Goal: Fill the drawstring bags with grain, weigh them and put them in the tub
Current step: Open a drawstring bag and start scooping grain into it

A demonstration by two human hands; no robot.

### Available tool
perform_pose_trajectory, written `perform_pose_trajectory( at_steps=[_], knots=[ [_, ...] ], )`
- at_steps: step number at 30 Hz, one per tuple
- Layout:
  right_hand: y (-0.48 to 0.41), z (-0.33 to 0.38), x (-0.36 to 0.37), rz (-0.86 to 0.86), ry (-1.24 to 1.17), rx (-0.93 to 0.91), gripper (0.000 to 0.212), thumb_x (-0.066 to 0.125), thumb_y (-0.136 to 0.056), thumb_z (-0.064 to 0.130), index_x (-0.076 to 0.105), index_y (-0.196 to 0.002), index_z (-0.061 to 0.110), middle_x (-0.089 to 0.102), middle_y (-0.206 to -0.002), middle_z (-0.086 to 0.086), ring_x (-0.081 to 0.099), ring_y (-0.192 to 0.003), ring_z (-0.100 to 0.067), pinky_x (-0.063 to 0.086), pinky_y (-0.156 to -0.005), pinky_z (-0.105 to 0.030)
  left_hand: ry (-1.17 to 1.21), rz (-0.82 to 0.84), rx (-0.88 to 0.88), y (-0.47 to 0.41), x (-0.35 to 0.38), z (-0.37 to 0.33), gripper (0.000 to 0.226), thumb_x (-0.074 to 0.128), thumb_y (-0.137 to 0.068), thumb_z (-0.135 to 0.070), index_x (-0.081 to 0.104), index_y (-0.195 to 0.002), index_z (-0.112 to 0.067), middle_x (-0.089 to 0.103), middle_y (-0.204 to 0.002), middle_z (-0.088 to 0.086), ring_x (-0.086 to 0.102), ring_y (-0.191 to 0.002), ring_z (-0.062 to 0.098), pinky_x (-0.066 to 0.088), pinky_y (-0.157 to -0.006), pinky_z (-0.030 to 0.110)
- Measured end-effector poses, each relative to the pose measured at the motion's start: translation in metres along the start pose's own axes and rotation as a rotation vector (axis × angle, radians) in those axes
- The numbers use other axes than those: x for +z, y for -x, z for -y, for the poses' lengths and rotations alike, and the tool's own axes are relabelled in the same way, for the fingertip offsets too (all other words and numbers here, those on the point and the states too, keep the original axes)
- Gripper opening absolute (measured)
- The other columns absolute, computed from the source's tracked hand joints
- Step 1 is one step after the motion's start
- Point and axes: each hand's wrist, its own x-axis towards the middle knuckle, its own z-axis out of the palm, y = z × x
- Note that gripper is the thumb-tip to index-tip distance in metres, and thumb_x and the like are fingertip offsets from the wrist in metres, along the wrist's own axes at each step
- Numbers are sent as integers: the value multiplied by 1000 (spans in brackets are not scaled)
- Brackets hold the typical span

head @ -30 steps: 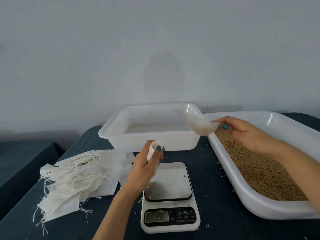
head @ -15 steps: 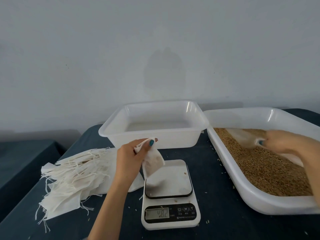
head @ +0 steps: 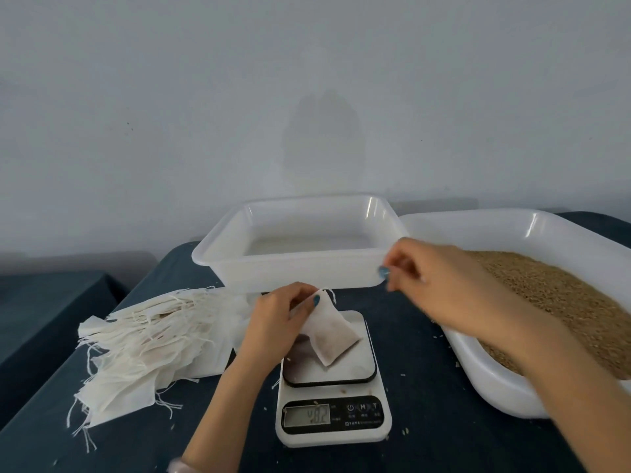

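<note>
Pinches bag by its top corner in left hand, grip clamped on the cloth. Rests the bag's grain-darkened bottom, tilted, on scale pan. Holds right hand above table, just before right corner of tub, beside tray of grain; grip loosely curled, blurred, nothing seen inside. Left of scale, heap of empty bags.

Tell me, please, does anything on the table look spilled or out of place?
Yes, loose grains lie scattered on the dark cloth between the scale and the grain tub, spilled outside the tub; nothing else stands out.
</note>
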Motion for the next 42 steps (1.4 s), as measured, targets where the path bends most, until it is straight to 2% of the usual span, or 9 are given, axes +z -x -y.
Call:
perform_pose_trajectory(
  at_steps=[5,9,14,19,25,31,35,37,42],
  knots=[
    [-11,1,87,-22,-85,10,11,51,-97,46,49,-93,36,59,-73,16,58,-62,0,44,-55,-19,-112,-34,-6,0,-1,10,18,56,-99,-26,70,-109,-19,70,-96,-10,61,-85,1,41,-71,7],
    [-21,-41,135,-161,-298,239,20,54,-95,48,50,-89,30,58,-74,14,55,-62,-1,34,-52,-18,-160,-97,-70,-1,-4,17,22,50,-102,-24,68,-108,-12,68,-99,2,61,-90,21,48,-81,37],
    [-22,-73,149,-199,-436,304,25,55,-95,45,51,-85,23,58,-74,5,54,-64,-7,38,-56,-21,-207,-125,-145,-1,-3,22,29,42,-103,-26,64,-102,-8,67,-93,7,63,-88,28,49,-80,48],
    [-19,-76,154,-196,-433,282,24,56,-94,44,51,-84,23,57,-71,6,52,-60,-6,36,-54,-19,-196,-106,-174,0,-1,23,30,38,-104,-22,66,-99,-12,68,-98,1,65,-91,21,50,-80,41],
    [-19,-77,154,-198,-419,249,23,55,-95,43,51,-84,23,54,-68,6,48,-57,-6,35,-54,-22,-188,-103,-190,-1,0,25,31,39,-105,-27,66,-92,-22,68,-93,-5,61,-84,13,39,-68,26],
    [-19,-77,154,-183,-396,240,22,55,-96,42,50,-84,24,54,-67,6,48,-57,-7,36,-54,-23,-193,-62,-212,-1,-1,23,36,40,-105,-38,71,-89,-27,72,-86,-7,63,-82,14,49,-74,33],
    [-19,-77,155,-183,-381,240,20,56,-96,39,51,-85,23,53,-66,6,47,-56,-7,37,-53,-25,-133,-46,-222,-1,0,17,25,52,-98,-45,70,-93,-30,68,-75,-12,59,-70,1,38,-56,12],
    [-19,-78,156,-176,-372,241,20,56,-96,39,51,-85,24,53,-65,6,47,-55,-7,38,-53,-25,-47,-43,-247,0,0,14,12,62,-93,-45,68,-95,-34,67,-76,-15,59,-72,-7,39,-58,8],
    [-19,-76,156,-165,-356,252,20,55,-96,41,50,-83,27,53,-65,7,47,-55,-6,33,-51,-22,25,-13,-189,3,3,7,14,67,-92,-34,57,-102,-33,71,-77,-21,62,-71,0,47,-63,18]
  ],
)
